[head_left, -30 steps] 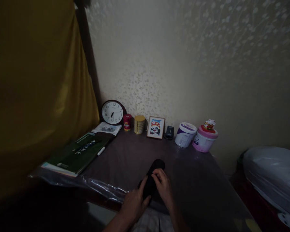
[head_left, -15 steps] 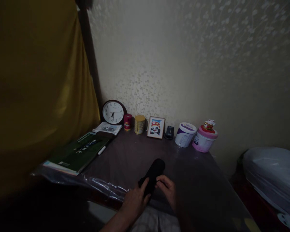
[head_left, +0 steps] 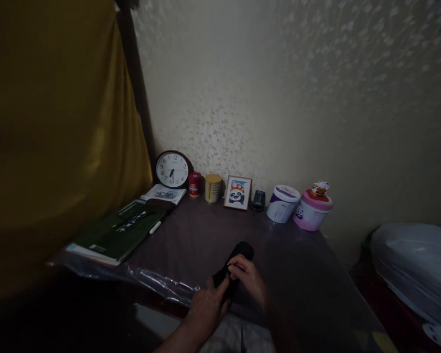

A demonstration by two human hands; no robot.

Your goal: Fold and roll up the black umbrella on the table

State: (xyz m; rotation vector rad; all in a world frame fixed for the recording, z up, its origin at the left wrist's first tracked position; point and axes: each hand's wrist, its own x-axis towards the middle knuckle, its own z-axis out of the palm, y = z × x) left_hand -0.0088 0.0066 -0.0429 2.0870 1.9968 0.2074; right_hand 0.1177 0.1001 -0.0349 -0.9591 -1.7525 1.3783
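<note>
A long black bundle (head_left: 245, 248) with a rounded far end lies slantwise on the dark table near its front edge. It looks like cloth, but the dim light hides its exact kind. My left hand (head_left: 208, 305) grips its near end, the fingers pressing on top. Over the bundle's middle, my right hand (head_left: 247, 275) is closed in a pinch, its fingertips touching or just above the black surface. What sits between those fingertips is too small and dark to make out.
Along the wall stand a clock (head_left: 172, 169), a red can (head_left: 194, 185), a yellow-lidded container (head_left: 213, 189), a framed panda picture (head_left: 237, 193), a small black object (head_left: 257, 201) and two tubs (head_left: 282, 205). Green book (head_left: 119, 233) and white marker (head_left: 155, 227) lie left.
My right hand has moved left and slightly up, from the bundle's right side to over its middle. My left hand stays on the near end, and the bundle has barely shifted.
</note>
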